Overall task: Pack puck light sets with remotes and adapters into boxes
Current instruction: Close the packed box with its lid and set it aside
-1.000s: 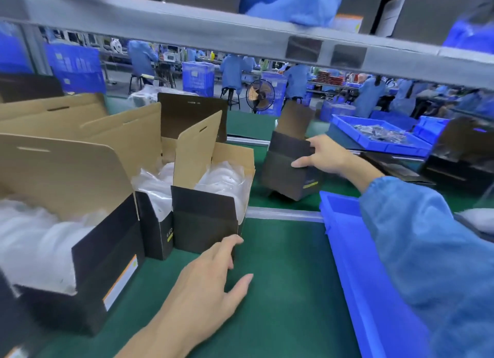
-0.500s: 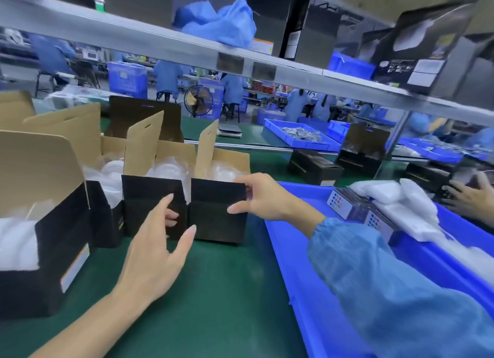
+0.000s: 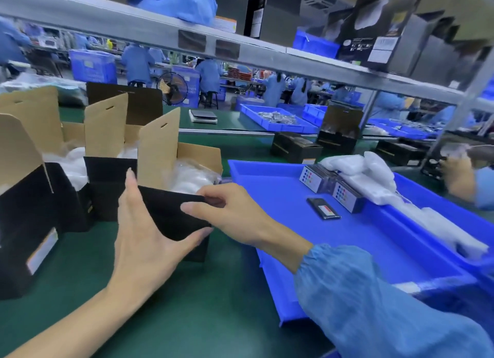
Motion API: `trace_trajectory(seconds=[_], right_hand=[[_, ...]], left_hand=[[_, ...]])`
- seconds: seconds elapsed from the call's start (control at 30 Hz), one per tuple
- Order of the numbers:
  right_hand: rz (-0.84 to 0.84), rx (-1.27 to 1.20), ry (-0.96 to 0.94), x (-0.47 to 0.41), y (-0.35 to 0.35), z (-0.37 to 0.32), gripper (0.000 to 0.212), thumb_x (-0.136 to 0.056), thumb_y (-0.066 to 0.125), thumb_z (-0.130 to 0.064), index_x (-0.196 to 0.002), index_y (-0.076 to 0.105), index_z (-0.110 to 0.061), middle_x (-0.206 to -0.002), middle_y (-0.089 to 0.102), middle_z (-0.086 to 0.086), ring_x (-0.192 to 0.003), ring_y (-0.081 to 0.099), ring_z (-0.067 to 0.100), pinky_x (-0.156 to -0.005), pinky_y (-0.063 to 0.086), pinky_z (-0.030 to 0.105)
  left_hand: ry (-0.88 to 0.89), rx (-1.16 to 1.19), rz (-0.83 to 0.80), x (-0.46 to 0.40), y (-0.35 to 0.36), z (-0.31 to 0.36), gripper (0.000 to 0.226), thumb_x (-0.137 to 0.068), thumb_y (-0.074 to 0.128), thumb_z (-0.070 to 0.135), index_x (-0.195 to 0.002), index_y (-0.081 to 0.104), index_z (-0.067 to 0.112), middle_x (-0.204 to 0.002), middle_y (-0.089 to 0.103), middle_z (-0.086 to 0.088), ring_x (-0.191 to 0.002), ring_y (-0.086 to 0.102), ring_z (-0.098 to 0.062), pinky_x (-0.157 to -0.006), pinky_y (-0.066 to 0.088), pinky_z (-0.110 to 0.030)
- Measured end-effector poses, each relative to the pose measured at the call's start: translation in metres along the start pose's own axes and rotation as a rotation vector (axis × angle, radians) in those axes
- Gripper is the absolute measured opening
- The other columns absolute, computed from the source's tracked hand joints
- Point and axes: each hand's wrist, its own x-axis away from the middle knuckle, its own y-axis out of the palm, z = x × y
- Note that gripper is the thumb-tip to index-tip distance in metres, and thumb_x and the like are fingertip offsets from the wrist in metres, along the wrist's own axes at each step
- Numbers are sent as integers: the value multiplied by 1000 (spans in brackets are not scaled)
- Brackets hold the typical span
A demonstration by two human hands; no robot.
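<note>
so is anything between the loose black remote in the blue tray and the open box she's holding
Nothing visible. The black remote lies alone on the bare floor of the blue tray. Only the tray's low left rim sits between it and the open box, whose top is open, with both the left hand and right hand on its front.

I see one head view, looking forward and down, close over the green table (image 3: 165,312).

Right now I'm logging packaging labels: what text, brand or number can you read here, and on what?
None is legible.
Black printed carton on the shelf: white label text, too blurred.
Small remote boxes with coloured dots: no readable words.
Flat black remote's red-and-white sticker: too small.
White label on the black open box: blurred.
</note>
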Motion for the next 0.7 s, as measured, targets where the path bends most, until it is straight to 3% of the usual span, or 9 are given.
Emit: trace_trajectory(seconds=[0.07,0.23,0.27,0.3,0.37,0.43,0.53,0.6,0.7], right_hand=[[-6,-50,4,2,3,1,45,-83,66,-40,-81,58,4,-75,52,21,-72,46,18,-70,36,36],[-56,-71,8,3,6,2,32,-83,69,-39,-91,64,-8,-98,64,25,-83,60,30,-84,49,56],[-83,-51,8,1,4,-1,32,-82,68,-40,-92,65,-11,-96,65,22,-84,61,28,-84,49,55],[-116,-17,3,-1,0,-3,29,-83,67,-43,-91,66,-15,-90,66,15,-82,61,24,-80,50,49],[-176,96,-24,-4,-11,-8,15,-84,67,-45,-84,67,-30,-75,63,-12,-73,57,7,-69,45,23],[-173,212,-54,-4,-19,-3,5,-85,69,-44,-83,66,-41,-79,65,-22,-79,59,-4,-71,42,11],[-88,274,-113,-3,-16,13,14,-87,69,-39,-91,71,-26,-92,68,-15,-93,61,1,-84,48,22],[-45,285,-147,-3,-8,18,18,-89,67,-38,-84,71,-22,-86,68,-11,-88,61,8,-82,50,29],[19,347,-158,-3,0,19,22,-90,62,-43,-77,67,-27,-79,66,-8,-78,58,10,-76,50,36]], left_hand=[[-29,-37,22,1,2,4,146,-45,81,69,-153,-10,37,-156,24,0,-146,25,-18,-107,37,-43],[-61,-101,20,2,5,12,142,-54,86,55,-154,-12,32,-151,28,-7,-142,27,-27,-108,39,-56],[-66,-111,14,0,5,13,143,-54,85,55,-155,-13,30,-149,29,-8,-141,28,-27,-107,39,-56],[-72,-119,4,-1,5,15,144,-54,83,56,-155,-15,28,-148,29,-7,-140,28,-26,-108,39,-54],[-80,-110,-31,-4,2,15,147,-53,81,62,-155,-19,25,-151,27,-3,-141,25,-21,-110,35,-43],[-97,-77,-71,-8,-4,13,152,-49,78,70,-154,-23,26,-155,22,2,-144,21,-16,-106,30,-32],[-121,-16,-119,-10,-13,10,155,-48,83,69,-152,-27,33,-160,12,13,-141,14,4,-104,22,-23],[-131,22,-114,-8,-16,9,150,-51,81,69,-152,-25,37,-159,7,21,-132,9,19,-106,19,-20],[-134,40,-67,0,-14,7,143,-52,75,75,-153,-19,40,-159,3,25,-135,3,23,-110,16,-20]])
